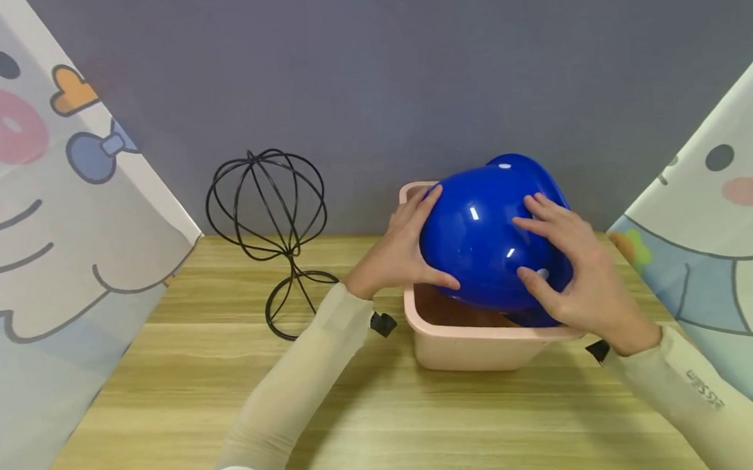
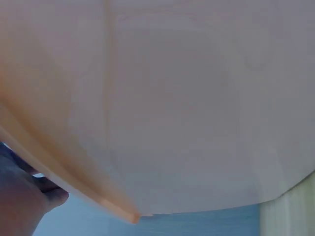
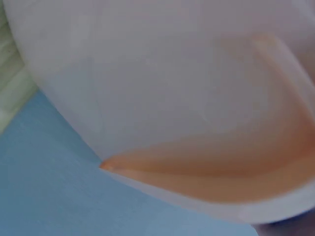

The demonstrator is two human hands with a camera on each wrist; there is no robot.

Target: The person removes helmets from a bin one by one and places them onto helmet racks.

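Note:
A glossy blue helmet [image 1: 477, 237] lies tilted in the mouth of a pale pink plastic bin [image 1: 470, 350], its brim towards the right. My left hand [image 1: 399, 251] grips its left side, thumb low and fingers higher up. On the right side my right hand [image 1: 580, 275] holds it with spread, bent fingers. In the left wrist view the bin's wall [image 2: 187, 108] fills most of the picture, and part of the left hand [image 2: 22, 201] shows past the rim. The bin [image 3: 162, 98] also fills the right wrist view, which hides nearly all of the right hand.
Left of the bin, a black wire stand [image 1: 291, 256] with a round cage top is on the wooden table [image 1: 385, 431]. A grey panel [image 1: 370, 88] rises behind. Cartoon-printed panels flank the table on the left [image 1: 67, 227] and right [image 1: 722, 213].

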